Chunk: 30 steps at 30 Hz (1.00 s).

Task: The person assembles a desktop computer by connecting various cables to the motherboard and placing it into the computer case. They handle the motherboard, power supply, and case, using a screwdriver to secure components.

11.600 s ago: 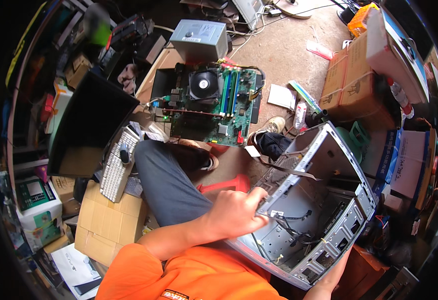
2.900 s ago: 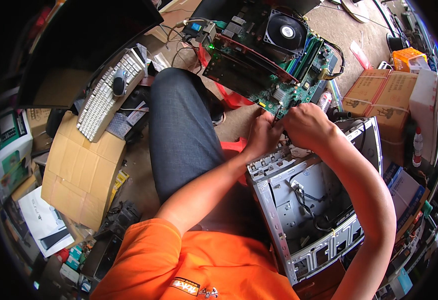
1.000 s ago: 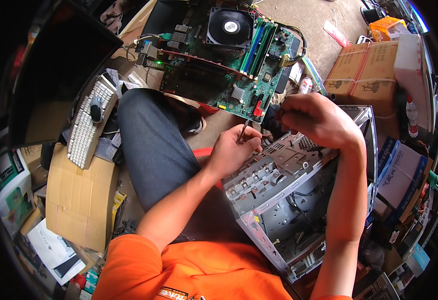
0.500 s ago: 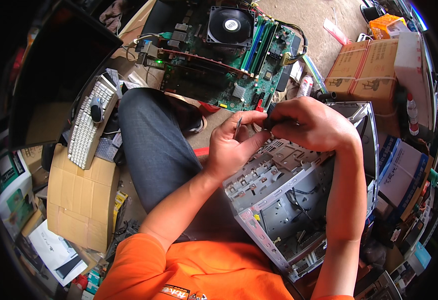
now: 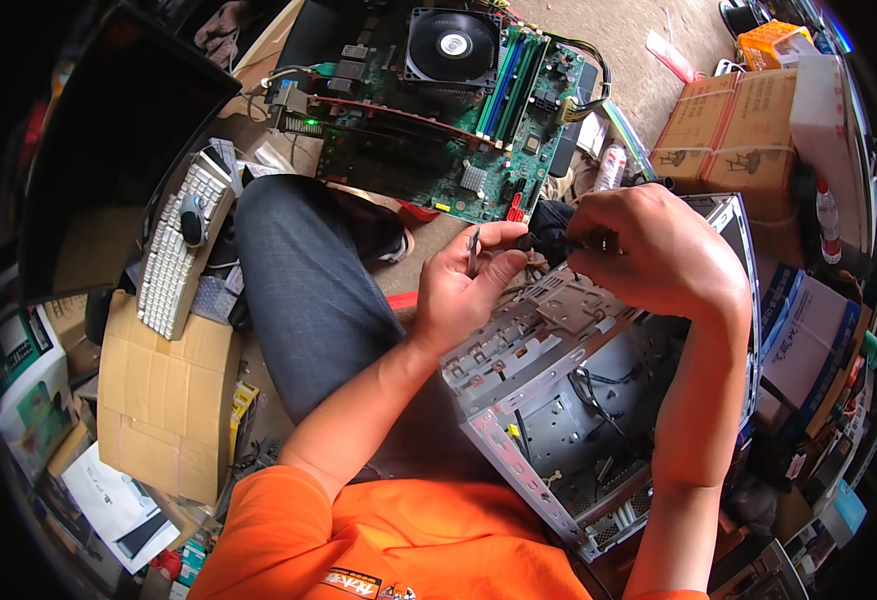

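My left hand (image 5: 466, 285) is closed, thumb and forefinger pinching a small dark piece (image 5: 525, 242). A thin metal strip (image 5: 473, 255), perhaps a tool blade, stands up from the same hand. To its right, my right hand (image 5: 653, 250) is closed, its curled fingertips around something dark that they mostly hide; it may join the dark piece. Both hands are over the upper end of an open grey computer case (image 5: 503, 405), which leans by my legs with loose black cables (image 5: 590, 392) inside. Beyond the hands lies a green motherboard (image 5: 488, 200) with a round black fan (image 5: 453, 45) on it.
On the left, a white keyboard (image 5: 180, 255) with a dark mouse (image 5: 194, 222) rests on a cardboard box (image 5: 163, 400), near a dark monitor (image 5: 123, 150). To the right are a taped carton (image 5: 728, 135), a plastic bottle (image 5: 828, 222) and a white-and-blue box (image 5: 808, 340).
My right hand has moved a little right, away from the left, widening the space between them. My left hand keeps its pinch and has barely moved. The view has shifted slightly.
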### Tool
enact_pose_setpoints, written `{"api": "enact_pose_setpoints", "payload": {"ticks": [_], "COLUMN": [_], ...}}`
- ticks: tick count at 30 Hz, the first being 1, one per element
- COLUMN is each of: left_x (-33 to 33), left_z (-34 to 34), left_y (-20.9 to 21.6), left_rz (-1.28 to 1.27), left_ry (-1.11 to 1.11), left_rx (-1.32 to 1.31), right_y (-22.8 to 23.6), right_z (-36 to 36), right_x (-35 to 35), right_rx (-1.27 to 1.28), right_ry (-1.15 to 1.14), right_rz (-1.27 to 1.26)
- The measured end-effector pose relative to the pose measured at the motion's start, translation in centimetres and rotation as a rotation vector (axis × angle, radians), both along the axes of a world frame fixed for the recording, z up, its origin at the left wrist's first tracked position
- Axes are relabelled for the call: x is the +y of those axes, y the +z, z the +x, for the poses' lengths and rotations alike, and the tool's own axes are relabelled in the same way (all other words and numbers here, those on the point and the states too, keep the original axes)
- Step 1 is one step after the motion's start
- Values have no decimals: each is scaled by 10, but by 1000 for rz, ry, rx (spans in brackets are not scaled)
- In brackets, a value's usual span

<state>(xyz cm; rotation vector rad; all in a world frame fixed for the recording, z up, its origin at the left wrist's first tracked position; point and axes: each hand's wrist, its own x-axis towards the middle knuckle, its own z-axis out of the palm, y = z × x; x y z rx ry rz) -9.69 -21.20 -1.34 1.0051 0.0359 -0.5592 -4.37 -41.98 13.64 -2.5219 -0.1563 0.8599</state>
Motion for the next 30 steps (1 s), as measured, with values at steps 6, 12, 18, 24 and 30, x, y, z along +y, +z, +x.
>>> {"api": "enact_pose_setpoints", "payload": {"ticks": [6, 12, 18, 24, 30], "left_x": [-2, 1, 5, 6, 5], "left_z": [2, 5, 5, 8, 12], "left_y": [-4, -6, -13, -14, -8], "left_rz": [29, 63, -12, 11, 133], "left_ry": [35, 2, -47, 14, 122], "left_rx": [-74, -61, 24, 42, -19], "right_y": [-3, -10, -8, -7, -3], "right_z": [-1, 2, 1, 2, 6], "right_x": [-1, -3, -8, -12, -13], "right_rx": [-54, -35, -8, 71, 239], "right_ry": [20, -8, 7, -98, -138], "right_rz": [172, 138, 163, 133, 246]}}
